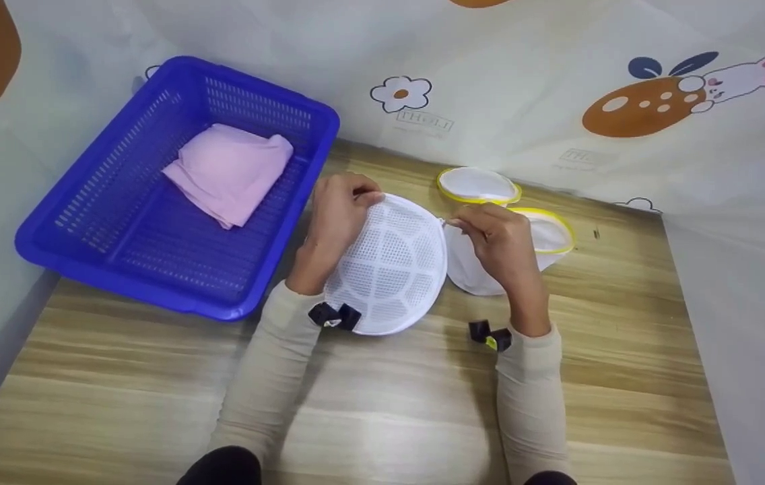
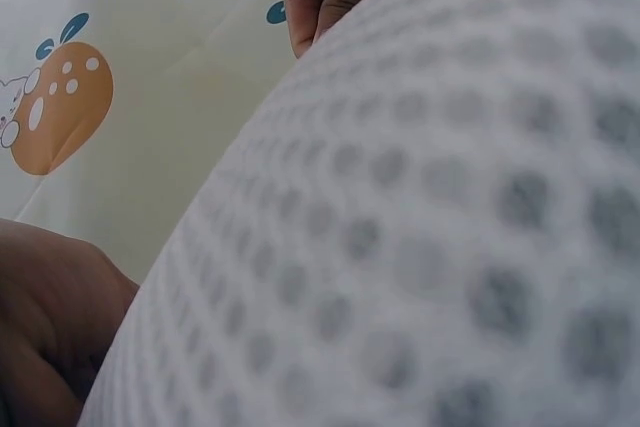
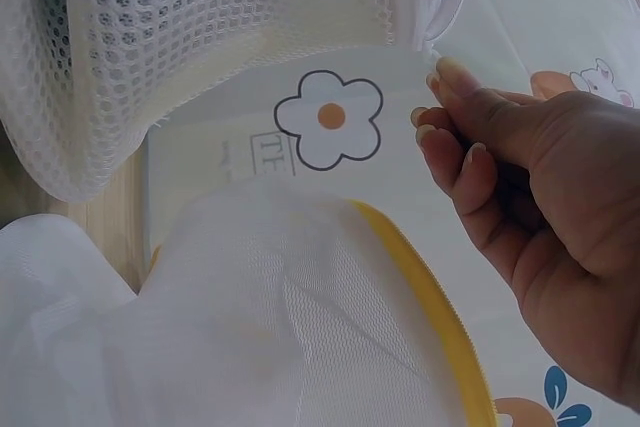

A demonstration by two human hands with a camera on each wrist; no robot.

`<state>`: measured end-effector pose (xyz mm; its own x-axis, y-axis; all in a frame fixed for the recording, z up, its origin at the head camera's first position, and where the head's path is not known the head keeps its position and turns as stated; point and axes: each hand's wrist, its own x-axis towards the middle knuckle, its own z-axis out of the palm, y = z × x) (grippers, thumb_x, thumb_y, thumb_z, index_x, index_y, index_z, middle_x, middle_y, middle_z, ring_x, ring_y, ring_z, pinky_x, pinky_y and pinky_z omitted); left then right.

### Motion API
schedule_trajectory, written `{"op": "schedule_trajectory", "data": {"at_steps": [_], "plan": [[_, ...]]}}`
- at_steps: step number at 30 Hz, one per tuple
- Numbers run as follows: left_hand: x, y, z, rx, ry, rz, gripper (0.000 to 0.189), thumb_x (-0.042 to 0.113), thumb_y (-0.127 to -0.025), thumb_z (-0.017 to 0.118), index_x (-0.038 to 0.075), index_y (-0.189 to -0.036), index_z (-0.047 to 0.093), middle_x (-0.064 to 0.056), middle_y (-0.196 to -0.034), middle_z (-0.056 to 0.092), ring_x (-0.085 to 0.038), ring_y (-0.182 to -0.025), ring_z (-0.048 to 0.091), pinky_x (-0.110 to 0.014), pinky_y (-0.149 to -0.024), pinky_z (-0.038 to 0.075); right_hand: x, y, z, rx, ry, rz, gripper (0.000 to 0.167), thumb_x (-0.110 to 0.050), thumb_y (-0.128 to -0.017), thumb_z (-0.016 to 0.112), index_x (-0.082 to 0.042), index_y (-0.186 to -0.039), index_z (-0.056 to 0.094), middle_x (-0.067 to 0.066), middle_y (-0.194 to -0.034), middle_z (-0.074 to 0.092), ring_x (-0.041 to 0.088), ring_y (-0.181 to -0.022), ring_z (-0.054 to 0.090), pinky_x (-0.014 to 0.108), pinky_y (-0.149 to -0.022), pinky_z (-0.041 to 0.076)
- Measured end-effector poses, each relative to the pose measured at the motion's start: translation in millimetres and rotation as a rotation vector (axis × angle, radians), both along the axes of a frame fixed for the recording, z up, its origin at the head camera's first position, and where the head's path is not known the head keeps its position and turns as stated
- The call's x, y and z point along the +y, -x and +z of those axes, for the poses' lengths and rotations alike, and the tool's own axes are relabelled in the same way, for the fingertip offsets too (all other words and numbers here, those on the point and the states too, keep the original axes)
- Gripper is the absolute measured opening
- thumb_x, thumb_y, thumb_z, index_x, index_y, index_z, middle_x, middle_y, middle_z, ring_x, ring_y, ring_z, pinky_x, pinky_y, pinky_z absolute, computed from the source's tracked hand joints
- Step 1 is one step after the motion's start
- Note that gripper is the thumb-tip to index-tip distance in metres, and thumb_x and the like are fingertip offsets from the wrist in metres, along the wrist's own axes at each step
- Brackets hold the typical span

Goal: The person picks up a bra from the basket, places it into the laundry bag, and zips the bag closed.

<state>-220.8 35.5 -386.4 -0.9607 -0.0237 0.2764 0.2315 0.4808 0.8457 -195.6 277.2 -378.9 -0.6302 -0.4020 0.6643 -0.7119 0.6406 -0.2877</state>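
A white mesh laundry bag (image 1: 389, 269), round with a netted panel, is held up between both hands over the table. My left hand (image 1: 341, 214) pinches its upper left rim with thumb and fingers. At the rim's right side, my right hand (image 1: 500, 242) pinches a small tab at the end of the zip, seen closer in the right wrist view, where the right hand (image 3: 560, 207) has thumb and forefinger together. Blurred mesh (image 2: 400, 227) fills most of the left wrist view. Behind the right hand stand white net bags with yellow zips, one bag (image 1: 473, 269) partly hidden.
At the left, a blue plastic basket (image 1: 281, 269) holds a folded pink cloth (image 1: 231, 172). Another yellow-rimmed bag (image 1: 480, 185) sits by the back wall covering (image 1: 510, 121), which is printed with flowers and rabbits. The table (image 1: 409, 411) has a wood-grain surface.
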Motion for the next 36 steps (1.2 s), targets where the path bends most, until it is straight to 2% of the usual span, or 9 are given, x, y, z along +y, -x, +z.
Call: {"op": "schedule_trajectory", "data": {"at_steps": [10, 18, 23, 36], "plan": [[-0.3, -1.4, 2.2, -0.019, -0.004, 0.010, 0.005, 0.010, -0.083, 0.074, 0.005, -0.082, 0.076, -0.006, -0.083, 0.071, -0.018, -0.079, 0.063, -0.031, -0.074, 0.048, -1.3, 0.1, -0.2, 0.000, 0.017, 0.000, 0.005, -0.001, -0.079, 0.075, -0.005, -0.083, 0.075, 0.003, -0.075, 0.068, 0.016, -0.067, 0.061, 0.031, -0.059, 0.049], [-4.0, 0.0, 2.4, -0.034, -0.004, 0.046, 0.009, 0.014, -0.082, 0.075, 0.006, -0.084, 0.077, -0.006, -0.083, 0.071, -0.018, -0.078, 0.063, -0.031, -0.072, 0.048, 0.0, 0.9, -0.1, 0.001, 0.020, -0.005, 0.004, -0.003, -0.079, 0.075, -0.004, -0.083, 0.075, 0.004, -0.077, 0.070, 0.018, -0.070, 0.064, 0.033, -0.061, 0.051], [-4.5, 0.0, 2.0, -0.047, -0.001, 0.043, 0.009, 0.015, -0.083, 0.075, 0.006, -0.084, 0.077, -0.005, -0.083, 0.071, -0.018, -0.078, 0.062, -0.030, -0.073, 0.047, 0.5, 0.2, 0.1, -0.002, 0.007, -0.006, 0.004, -0.003, -0.079, 0.075, -0.004, -0.083, 0.075, 0.003, -0.077, 0.069, 0.017, -0.069, 0.063, 0.033, -0.061, 0.050], [-6.5, 0.3, 0.1, 0.008, -0.044, 0.072, 0.004, 0.009, -0.081, 0.075, 0.005, -0.080, 0.076, -0.006, -0.078, 0.071, -0.018, -0.071, 0.061, -0.030, -0.066, 0.047, 1.0, -0.4, 0.4, -0.004, 0.014, -0.002, 0.005, -0.003, -0.079, 0.075, -0.004, -0.084, 0.075, 0.004, -0.077, 0.070, 0.018, -0.070, 0.064, 0.033, -0.062, 0.051]]}}
